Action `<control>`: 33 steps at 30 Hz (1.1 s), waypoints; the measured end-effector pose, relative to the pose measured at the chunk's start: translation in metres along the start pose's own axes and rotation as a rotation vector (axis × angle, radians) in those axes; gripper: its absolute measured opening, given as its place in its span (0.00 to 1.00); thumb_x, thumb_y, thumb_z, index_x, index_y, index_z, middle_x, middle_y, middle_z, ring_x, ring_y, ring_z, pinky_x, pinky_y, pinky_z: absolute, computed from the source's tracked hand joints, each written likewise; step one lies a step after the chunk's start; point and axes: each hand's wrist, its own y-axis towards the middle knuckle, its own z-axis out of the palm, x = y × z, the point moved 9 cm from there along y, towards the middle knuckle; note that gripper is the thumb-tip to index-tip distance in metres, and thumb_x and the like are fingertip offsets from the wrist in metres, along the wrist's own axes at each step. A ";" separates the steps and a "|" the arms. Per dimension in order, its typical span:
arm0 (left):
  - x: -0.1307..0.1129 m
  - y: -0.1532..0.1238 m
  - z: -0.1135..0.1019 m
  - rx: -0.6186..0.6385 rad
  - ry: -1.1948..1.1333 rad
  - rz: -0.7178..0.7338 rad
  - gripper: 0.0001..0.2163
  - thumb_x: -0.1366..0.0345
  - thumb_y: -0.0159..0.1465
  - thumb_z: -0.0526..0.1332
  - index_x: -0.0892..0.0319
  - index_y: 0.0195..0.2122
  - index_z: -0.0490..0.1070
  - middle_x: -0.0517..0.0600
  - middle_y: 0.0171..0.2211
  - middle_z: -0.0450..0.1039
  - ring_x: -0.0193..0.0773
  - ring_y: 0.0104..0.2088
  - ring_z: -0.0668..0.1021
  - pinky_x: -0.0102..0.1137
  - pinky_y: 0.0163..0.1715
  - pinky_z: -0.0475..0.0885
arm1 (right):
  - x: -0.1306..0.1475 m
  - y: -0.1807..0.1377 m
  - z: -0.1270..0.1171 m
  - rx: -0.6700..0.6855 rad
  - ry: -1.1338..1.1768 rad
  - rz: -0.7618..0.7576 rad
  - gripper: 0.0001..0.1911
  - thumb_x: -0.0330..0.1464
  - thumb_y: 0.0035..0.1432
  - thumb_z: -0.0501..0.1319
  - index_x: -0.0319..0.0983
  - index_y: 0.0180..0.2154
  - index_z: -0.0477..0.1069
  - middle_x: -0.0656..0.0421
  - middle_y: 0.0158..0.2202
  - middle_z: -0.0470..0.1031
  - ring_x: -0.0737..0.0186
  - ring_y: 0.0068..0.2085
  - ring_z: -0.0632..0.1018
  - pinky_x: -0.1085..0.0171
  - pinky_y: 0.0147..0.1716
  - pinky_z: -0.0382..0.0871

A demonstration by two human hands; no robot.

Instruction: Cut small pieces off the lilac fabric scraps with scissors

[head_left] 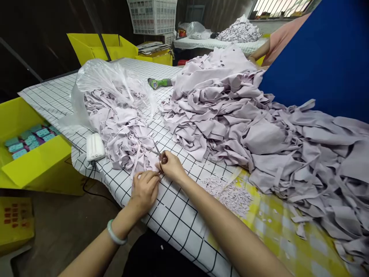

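My right hand (170, 166) is closed around the handles of a pair of scissors (156, 148), whose blades point away toward a pile of pale lilac fabric pieces (123, 130). Just left of it, my left hand (146, 188) rests at the near edge of that pile, fingers bent and pressed down on a fabric piece (137, 159); its fingertips are partly hidden. The pile spills out of a clear plastic bag (108, 75). A much bigger heap of the same fabric (230, 111) covers the right of the table.
The table has a white checked cover (175, 227). Small fabric snippets (227, 194) lie right of my hands. A white power bank-like block (95, 147) and a green-handled tool (160, 83) sit on it. Yellow boxes (34, 161) stand left; a blue panel (325, 65) and a person's arm (261, 52) are right.
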 end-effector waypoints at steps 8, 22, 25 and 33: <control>0.039 -0.004 -0.039 -0.207 0.039 -0.141 0.12 0.71 0.65 0.59 0.59 0.49 0.70 0.58 0.46 0.72 0.50 0.48 0.75 0.46 0.49 0.73 | 0.014 0.016 0.010 -0.058 -0.024 -0.035 0.14 0.26 0.45 0.63 0.44 0.28 0.59 0.64 0.30 0.68 0.61 0.33 0.68 0.63 0.37 0.62; -0.026 0.055 -0.024 0.175 -0.221 0.333 0.25 0.77 0.63 0.54 0.58 0.62 0.63 0.58 0.58 0.69 0.49 0.62 0.68 0.53 0.65 0.60 | 0.022 -0.123 -0.068 0.005 0.725 0.018 0.19 0.34 0.45 0.73 0.42 0.32 0.63 0.65 0.31 0.65 0.66 0.31 0.67 0.68 0.31 0.63; -0.023 0.067 0.006 0.359 -0.297 0.353 0.16 0.75 0.62 0.54 0.60 0.50 0.72 0.55 0.42 0.77 0.45 0.45 0.77 0.46 0.53 0.71 | 0.021 -0.150 -0.076 -0.007 0.865 0.052 0.18 0.33 0.46 0.73 0.43 0.33 0.64 0.64 0.31 0.65 0.66 0.32 0.68 0.68 0.32 0.63; 0.021 0.083 -0.006 0.275 -0.393 0.046 0.09 0.72 0.62 0.54 0.61 0.39 0.72 0.49 0.31 0.75 0.35 0.29 0.74 0.30 0.30 0.70 | -0.031 -0.220 -0.069 -0.095 0.853 0.205 0.17 0.35 0.50 0.72 0.43 0.35 0.64 0.63 0.33 0.64 0.65 0.33 0.67 0.68 0.32 0.64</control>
